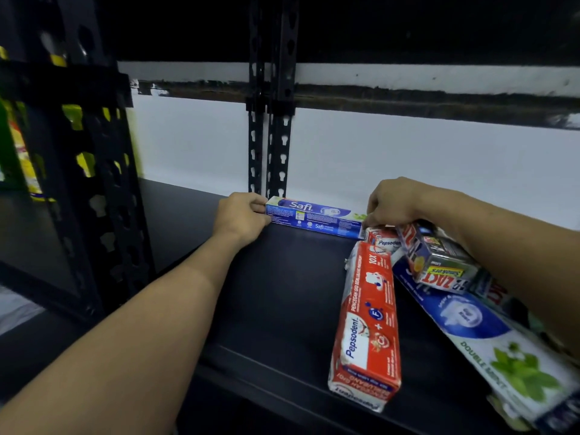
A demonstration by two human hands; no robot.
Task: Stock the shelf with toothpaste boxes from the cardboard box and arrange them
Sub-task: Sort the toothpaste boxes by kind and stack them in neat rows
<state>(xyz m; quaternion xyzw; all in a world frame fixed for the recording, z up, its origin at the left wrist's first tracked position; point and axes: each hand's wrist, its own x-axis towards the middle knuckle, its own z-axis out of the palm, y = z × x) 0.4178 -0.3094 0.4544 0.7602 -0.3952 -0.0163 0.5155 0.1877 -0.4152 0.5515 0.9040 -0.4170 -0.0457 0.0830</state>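
A blue Safi toothpaste box [315, 218] lies lengthwise at the back of the black shelf [276, 296], against the white wall. My left hand [241, 216] grips its left end and my right hand [394, 200] holds its right end. To the right lies a loose heap of boxes: a red Pepsodent box [367, 324] pointing toward me, a smaller Pepsodent box [381, 239] behind it, a silver and red Zact box [439, 262] on top, and a long blue and white Double Mint box [489, 337] underneath. The cardboard box is out of view.
Black perforated uprights [271, 127] stand at the back centre, just behind the Safi box. Another black rack post [94, 183] rises at the left, with yellow and green goods behind it. An upper shelf edge [408, 98] runs overhead.
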